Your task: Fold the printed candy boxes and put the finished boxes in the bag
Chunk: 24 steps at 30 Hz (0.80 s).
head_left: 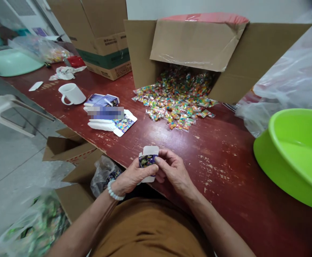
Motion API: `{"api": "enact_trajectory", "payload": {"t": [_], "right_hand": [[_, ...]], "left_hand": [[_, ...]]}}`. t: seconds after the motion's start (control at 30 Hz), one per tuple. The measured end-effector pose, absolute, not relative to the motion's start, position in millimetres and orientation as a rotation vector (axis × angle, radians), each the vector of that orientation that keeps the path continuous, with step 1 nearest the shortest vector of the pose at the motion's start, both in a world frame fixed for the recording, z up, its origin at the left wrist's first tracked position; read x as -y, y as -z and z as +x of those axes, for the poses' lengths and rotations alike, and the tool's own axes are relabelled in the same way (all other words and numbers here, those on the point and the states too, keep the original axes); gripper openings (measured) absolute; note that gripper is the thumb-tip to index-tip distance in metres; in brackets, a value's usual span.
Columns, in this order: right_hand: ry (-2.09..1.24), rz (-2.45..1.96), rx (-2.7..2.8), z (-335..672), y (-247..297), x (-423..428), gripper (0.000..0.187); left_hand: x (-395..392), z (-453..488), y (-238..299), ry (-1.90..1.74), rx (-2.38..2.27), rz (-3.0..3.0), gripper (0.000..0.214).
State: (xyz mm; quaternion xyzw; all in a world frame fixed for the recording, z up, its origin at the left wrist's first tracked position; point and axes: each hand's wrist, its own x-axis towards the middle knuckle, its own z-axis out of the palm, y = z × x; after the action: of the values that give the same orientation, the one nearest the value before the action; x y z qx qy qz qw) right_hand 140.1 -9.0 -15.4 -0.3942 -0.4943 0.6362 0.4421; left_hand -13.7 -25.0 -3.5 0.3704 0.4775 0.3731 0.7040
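A small printed carton [148,160], dark purple with white flaps, is held over the table's near edge. Its top flap stands up, and another white flap shows below. My left hand [135,175] grips it from the left, thumb across the front. On the right side, my right hand [172,166] pinches the same carton between thumb and fingers. Farther up the table lies a stack of flattened cartons [125,123] with similar print. Small clear packets of colourful candy [174,110] spill from a cardboard box [188,44] lying on its side.
At the right stands a green basin [279,153]. A white mug [72,94] and a tall cardboard box [102,43] are at back left. Below the left edge are an open carton [78,171], plastic bags [38,228] and a white stool [3,107].
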Motion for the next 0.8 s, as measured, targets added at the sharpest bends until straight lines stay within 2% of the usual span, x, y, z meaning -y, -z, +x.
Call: {"api": "enact_trajectory", "payload": {"t": [0.13, 0.23, 0.4, 0.63, 0.8], "right_hand": [[-0.757, -1.156, 1.566, 150, 10, 6, 0.03], [-0.531, -1.05, 1.916, 159, 3, 4, 0.025], [-0.491, -1.039, 2.063, 164, 0, 3, 0.024], [-0.58, -1.053, 2.047, 166, -6, 3, 0.011], [-0.763, -1.057, 2.078, 170, -8, 0, 0.01]], "left_hand": [[29, -12, 6, -0.766, -0.87, 0.791, 0.063], [29, -12, 5, -0.735, -0.826, 0.826, 0.062], [23, -18, 5, -0.603, -0.846, 0.966, 0.068], [18, -18, 5, -0.498, -0.803, 1.009, 0.07], [17, -16, 12, -0.456, -0.757, 0.963, 0.072]]}}
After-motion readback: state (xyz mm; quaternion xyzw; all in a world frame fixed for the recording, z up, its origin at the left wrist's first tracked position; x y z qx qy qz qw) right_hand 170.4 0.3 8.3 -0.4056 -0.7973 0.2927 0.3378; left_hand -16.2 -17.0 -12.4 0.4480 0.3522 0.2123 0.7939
